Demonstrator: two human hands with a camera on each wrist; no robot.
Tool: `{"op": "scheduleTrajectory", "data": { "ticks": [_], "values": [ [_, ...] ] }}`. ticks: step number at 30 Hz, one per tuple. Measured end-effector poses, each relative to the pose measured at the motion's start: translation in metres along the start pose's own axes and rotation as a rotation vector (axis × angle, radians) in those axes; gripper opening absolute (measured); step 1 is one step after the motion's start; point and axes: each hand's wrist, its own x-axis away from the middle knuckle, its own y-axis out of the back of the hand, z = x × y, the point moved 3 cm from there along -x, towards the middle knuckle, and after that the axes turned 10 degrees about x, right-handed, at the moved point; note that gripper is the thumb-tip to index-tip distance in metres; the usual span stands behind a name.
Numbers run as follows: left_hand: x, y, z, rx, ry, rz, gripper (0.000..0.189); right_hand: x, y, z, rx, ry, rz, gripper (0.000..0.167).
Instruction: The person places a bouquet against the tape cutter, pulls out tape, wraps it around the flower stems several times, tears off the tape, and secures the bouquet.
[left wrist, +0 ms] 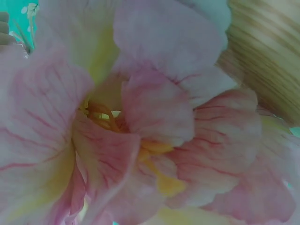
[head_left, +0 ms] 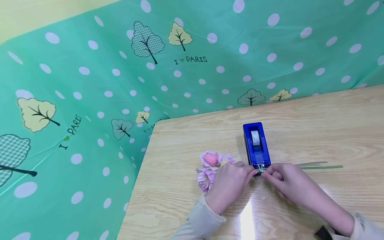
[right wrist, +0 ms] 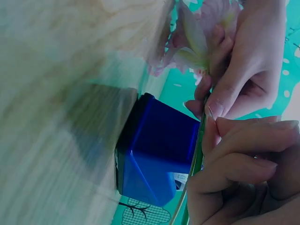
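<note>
Pink artificial flowers (head_left: 206,178) lie beside my left hand (head_left: 230,186), which grips their green stems just behind the blossoms. Large pink petals (left wrist: 159,103) with yellow centres fill the left wrist view. My right hand (head_left: 289,181) has its fingertips together at the stems, close to the left fingertips, where clear tape (head_left: 261,165) glints. Directly behind both hands stands a blue tape dispenser (head_left: 258,153), its front end at the stems. The stems (head_left: 324,167) run on to the right, past the right hand. In the right wrist view, curled right fingers (right wrist: 225,173) overlap the stems.
A light wooden table (head_left: 174,150) carries everything. Behind it and along its left side hangs a green cloth (head_left: 192,80) with white dots and printed trees. The roll of tape (head_left: 255,137) sits inside the dispenser. Something black (head_left: 323,232) shows by the right wrist.
</note>
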Motion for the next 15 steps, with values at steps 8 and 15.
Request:
{"op": "scheduleTrajectory", "data": {
  "ticks": [8, 15],
  "values": [
    [-0.0003, 0.0015, -0.0005, -0.005, 0.001, -0.006, 0.027, 0.0007, -0.0027, 0.0029, 0.074, 0.012, -0.075, 0.02],
    [-0.0001, 0.0003, -0.0021, -0.009, -0.023, -0.026, 0.027, 0.0033, -0.0046, 0.005, 0.255, 0.005, -0.22, 0.012]
  ]
}}
